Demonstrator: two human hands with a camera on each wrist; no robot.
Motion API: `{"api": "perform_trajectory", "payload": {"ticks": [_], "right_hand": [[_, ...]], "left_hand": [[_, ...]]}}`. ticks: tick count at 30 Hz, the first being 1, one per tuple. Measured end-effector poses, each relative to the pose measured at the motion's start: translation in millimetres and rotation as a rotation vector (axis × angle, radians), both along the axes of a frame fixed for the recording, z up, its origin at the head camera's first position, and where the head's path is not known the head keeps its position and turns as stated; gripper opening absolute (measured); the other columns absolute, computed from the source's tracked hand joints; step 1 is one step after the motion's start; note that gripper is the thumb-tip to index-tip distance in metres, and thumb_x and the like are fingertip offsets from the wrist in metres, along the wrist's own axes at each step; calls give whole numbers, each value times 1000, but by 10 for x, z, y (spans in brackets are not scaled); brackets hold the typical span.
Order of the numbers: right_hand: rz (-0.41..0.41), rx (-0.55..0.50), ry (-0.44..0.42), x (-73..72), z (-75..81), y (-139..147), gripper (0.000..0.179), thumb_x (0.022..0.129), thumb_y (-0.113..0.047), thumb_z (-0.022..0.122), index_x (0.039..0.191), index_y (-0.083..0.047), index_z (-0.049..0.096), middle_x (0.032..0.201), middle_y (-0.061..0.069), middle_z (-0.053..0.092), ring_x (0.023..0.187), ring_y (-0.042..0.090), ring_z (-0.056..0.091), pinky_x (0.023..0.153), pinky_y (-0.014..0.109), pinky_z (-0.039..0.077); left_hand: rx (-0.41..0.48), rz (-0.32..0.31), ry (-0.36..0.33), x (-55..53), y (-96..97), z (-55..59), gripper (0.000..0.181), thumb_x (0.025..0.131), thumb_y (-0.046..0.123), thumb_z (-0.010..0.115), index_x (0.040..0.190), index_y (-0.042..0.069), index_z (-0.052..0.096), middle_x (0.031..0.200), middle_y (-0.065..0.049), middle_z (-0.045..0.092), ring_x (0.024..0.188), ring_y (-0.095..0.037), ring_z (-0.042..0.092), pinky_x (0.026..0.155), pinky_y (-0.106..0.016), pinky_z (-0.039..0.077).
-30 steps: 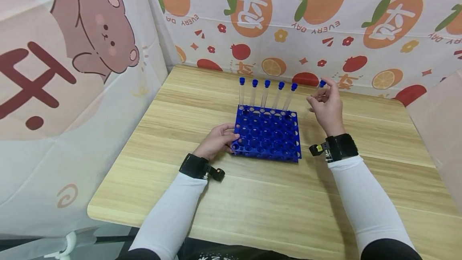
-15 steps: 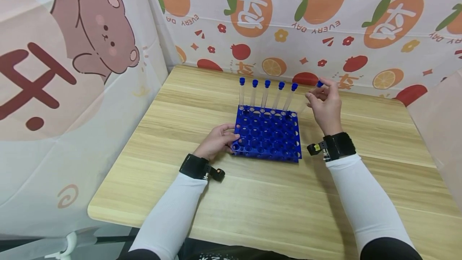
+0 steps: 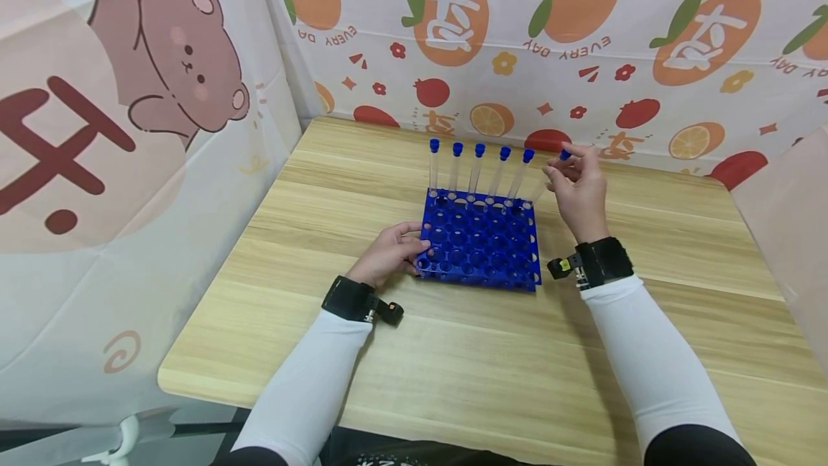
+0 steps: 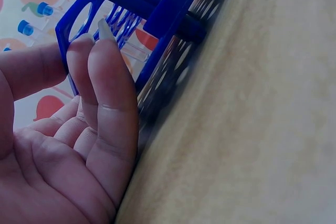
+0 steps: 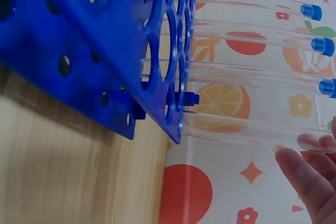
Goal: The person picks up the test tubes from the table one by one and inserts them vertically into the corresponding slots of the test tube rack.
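Note:
A blue test tube rack (image 3: 479,244) with rows of round holes stands on the table. Along its far row, several clear test tubes (image 3: 475,171) with blue caps stick up. My left hand (image 3: 387,254) grips the rack's left end; in the left wrist view the fingertips (image 4: 107,61) are at its end frame. Above the far right corner, my right hand (image 3: 582,191) pinches a capped test tube (image 5: 231,125), tilted in the head view. The right wrist view shows this tube's lower end right at the last hole of the far row.
The wooden table (image 3: 310,380) carries the rack. Behind it hangs a fruit-printed cloth (image 3: 517,92), close to the table's back edge. Another cloth with a bear print (image 3: 194,63) hangs at the left.
My right hand has moved left and slightly down, bringing its test tube from beside the rack to the far right corner hole. The left hand and rack have stayed put.

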State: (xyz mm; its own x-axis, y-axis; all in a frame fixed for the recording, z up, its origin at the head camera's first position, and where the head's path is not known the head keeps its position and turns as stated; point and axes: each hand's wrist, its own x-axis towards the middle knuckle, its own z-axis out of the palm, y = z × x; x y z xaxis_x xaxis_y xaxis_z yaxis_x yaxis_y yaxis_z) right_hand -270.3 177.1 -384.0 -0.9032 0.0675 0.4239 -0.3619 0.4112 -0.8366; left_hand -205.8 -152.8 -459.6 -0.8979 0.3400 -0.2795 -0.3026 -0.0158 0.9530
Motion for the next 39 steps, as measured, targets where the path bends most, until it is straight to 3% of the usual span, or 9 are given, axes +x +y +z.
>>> {"api": "perform_trajectory", "payload": {"ticks": [15, 27, 39], "right_hand": [[16, 61, -14, -17, -82, -38, 40, 96, -9, 62, 134, -10, 49, 108, 17, 66, 101, 29, 68, 72, 11, 55], [25, 74, -41, -40, -149, -35, 39, 95, -10, 64, 132, -14, 52, 105, 12, 66, 99, 23, 68, 75, 13, 56], [39, 119, -28, -77, -203, -19, 48, 95, -11, 64, 138, -22, 45, 102, 8, 67, 91, 16, 66, 80, 14, 55]], "left_hand": [[-4, 2, 14, 8, 5, 13, 45, 97, 9, 60, 141, 7, 48, 92, -2, 71, 61, -10, 58, 57, -26, 57], [2, 9, 8, 3, 10, 8, 45, 97, 9, 60, 140, 7, 48, 90, -2, 71, 60, -10, 57, 56, -26, 57], [4, 7, -5, -2, 7, 25, 46, 97, 9, 59, 141, 7, 47, 87, 1, 71, 61, -10, 57, 56, -25, 56]]}}
